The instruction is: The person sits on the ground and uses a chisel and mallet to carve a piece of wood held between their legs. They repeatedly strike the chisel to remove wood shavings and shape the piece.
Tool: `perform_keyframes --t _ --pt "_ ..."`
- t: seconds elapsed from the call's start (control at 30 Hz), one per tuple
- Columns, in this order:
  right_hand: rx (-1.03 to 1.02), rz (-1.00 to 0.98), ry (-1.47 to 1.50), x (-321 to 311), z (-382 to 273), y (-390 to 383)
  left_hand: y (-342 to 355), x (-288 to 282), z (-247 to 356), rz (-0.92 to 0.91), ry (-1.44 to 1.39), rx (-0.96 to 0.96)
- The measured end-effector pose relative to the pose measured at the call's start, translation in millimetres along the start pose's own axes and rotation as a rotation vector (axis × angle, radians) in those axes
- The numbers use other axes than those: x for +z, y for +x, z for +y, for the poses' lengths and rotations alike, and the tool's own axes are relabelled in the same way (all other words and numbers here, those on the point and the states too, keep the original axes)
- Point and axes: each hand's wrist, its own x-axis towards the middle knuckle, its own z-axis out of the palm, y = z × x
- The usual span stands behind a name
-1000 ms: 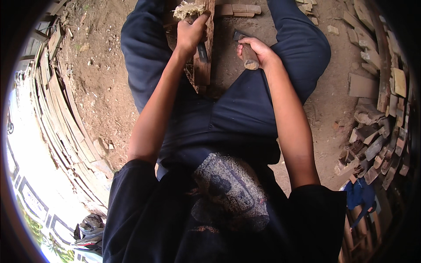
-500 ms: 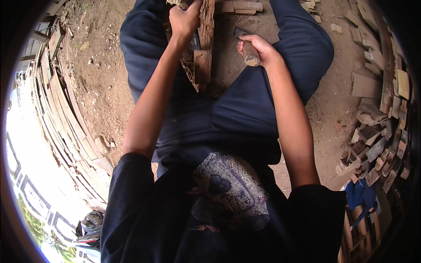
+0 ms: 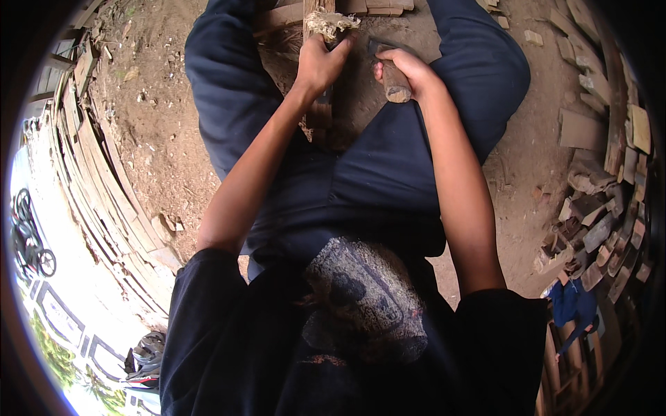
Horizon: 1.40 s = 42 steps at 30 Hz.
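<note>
With our left hand (image 3: 323, 66) closed around the chisel (image 3: 334, 25) over the wooden beam (image 3: 318, 116) beneath that hand, and our right hand (image 3: 414, 71) gripping a wooden-handled tool (image 3: 397, 86) beside it, we should keep our hold steady and clear of the chisel's frayed top.

frayed pale tuft (image 3: 331, 23) left of wooden handle (image 3: 397, 86)

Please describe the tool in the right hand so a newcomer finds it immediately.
Start from the dark trousers. Between the spread legs, the right hand holds the tool; unlike the pale frayed bundle at the left hand, it has a thick wooden handle.
</note>
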Motion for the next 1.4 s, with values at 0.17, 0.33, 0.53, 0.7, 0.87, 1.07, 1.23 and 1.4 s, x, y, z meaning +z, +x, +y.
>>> perform_keyframes --t 0.17,0.33,0.53,0.7,0.87,1.07,1.23,1.4 --pt "0.023 0.037 0.011 -2 -1 3 3 -2 -3 -0.042 0.063 -0.038" --pt "-0.045 0.101 -0.077 5 -2 -5 5 1 -5 -0.026 -0.006 0.047" --pt "-0.106 0.025 -0.454 10 -30 -66 6 1 -10 0.006 -0.058 0.086" --pt "-0.43 0.087 -0.606 61 -48 -136 17 9 -43 0.022 -0.051 0.093" --pt "-0.442 0.046 -0.846 78 -58 -163 21 17 -57 0.085 -0.012 0.151" --pt "-0.365 -0.02 -1.105 89 -92 -173 17 10 -42 0.001 -0.005 0.047" --pt "-0.435 -0.036 -1.074 100 -83 -166 18 13 -30 0.016 0.085 0.062" --pt "-0.327 -0.149 -1.052 104 -102 -174 10 12 -29 0.038 0.022 0.138"
